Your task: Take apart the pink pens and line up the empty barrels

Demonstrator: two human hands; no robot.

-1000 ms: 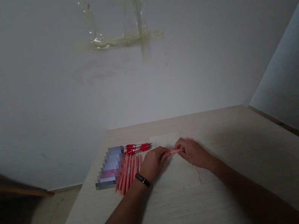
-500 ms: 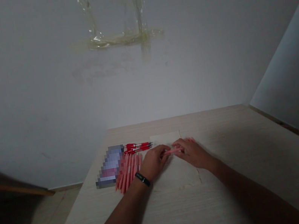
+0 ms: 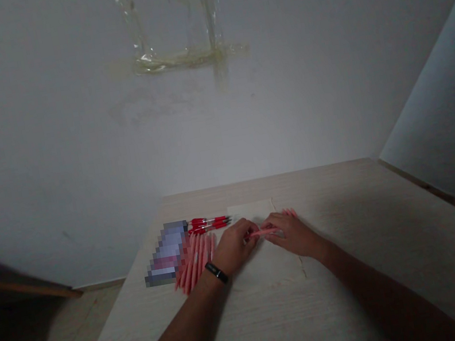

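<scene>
A slim pink pen [image 3: 259, 233] lies level between my hands, over a white sheet of paper [image 3: 266, 271]. My left hand [image 3: 236, 244], with a black band on its wrist, pinches the pen's left end. The fingers of my right hand [image 3: 290, 234] are closed around its right part, hiding some of it. Just beyond the right hand, the ends of several pink pens [image 3: 289, 212] show; the rest of them is hidden. Beside my left wrist several more pink pens [image 3: 193, 266] lie side by side in a row.
Several red pens with clear barrels [image 3: 211, 227] lie behind the pink row. A pixelated flat object like a phone [image 3: 167, 253] is at the left. The pale wooden table [image 3: 335, 187] meets a wall [image 3: 290, 125] with old tape.
My right hand has shifted slightly left and turned a little, its fingers closer to the left hand along the pen. The left hand has barely moved.
</scene>
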